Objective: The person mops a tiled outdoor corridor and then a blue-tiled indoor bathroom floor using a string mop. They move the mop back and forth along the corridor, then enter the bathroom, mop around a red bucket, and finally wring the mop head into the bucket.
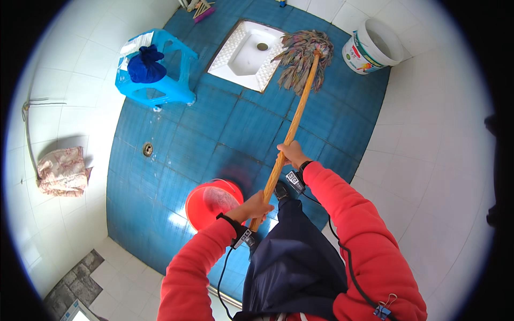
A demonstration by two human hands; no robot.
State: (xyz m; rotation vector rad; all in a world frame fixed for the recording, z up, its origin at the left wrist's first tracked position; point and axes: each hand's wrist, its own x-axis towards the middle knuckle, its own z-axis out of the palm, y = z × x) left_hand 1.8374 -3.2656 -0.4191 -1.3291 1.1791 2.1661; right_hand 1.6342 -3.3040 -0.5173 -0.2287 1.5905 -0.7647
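Observation:
Both hands grip the wooden handle point(295, 120) of a mop. My left hand point(255, 206) is closed around it near its lower end, and my right hand point(293, 154) holds it further up the shaft. The mop head point(307, 56), made of multicoloured cloth strips, rests on the blue tiled floor point(200, 132). It lies along the right rim of a white ceramic squat toilet point(251, 52). Just left of my left hand stands a red bucket point(200, 204) with a wire handle; its inside is partly visible.
A blue plastic stool point(176, 86) bears a dark blue bundle point(147, 66). By the right wall is a white paint bucket point(361, 52). A floor drain point(147, 149) lies left. A patterned cloth bag point(64, 172) hangs on the wall. A brush point(203, 14) lies at the back.

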